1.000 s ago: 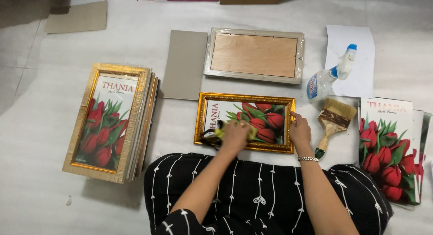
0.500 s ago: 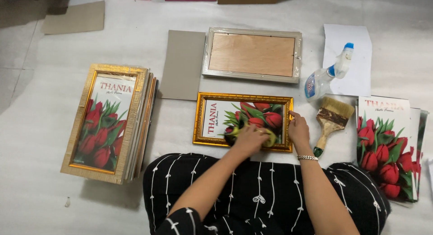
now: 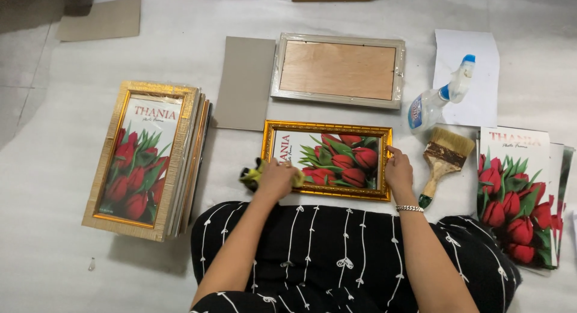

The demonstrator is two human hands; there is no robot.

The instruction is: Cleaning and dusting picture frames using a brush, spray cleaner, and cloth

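Observation:
A gold picture frame (image 3: 327, 128) with a red tulip print lies flat in front of my lap. My left hand (image 3: 276, 178) presses a yellow-green cloth (image 3: 251, 173) against the frame's lower left corner. Part of the cloth sticks out past the frame's left edge. My right hand (image 3: 399, 171) rests on the frame's right edge and steadies it, fingers curled over the rim.
A stack of gold frames with tulip prints (image 3: 144, 157) lies at the left. A frame lying face down (image 3: 338, 69) and a grey board (image 3: 246, 82) lie beyond. A spray bottle (image 3: 436, 97), a paintbrush (image 3: 442, 160) and loose tulip prints (image 3: 517, 193) are at the right.
My left hand has slid the cloth from the middle of the frame's lower part back to its lower left corner. The right hand has stayed on the right edge.

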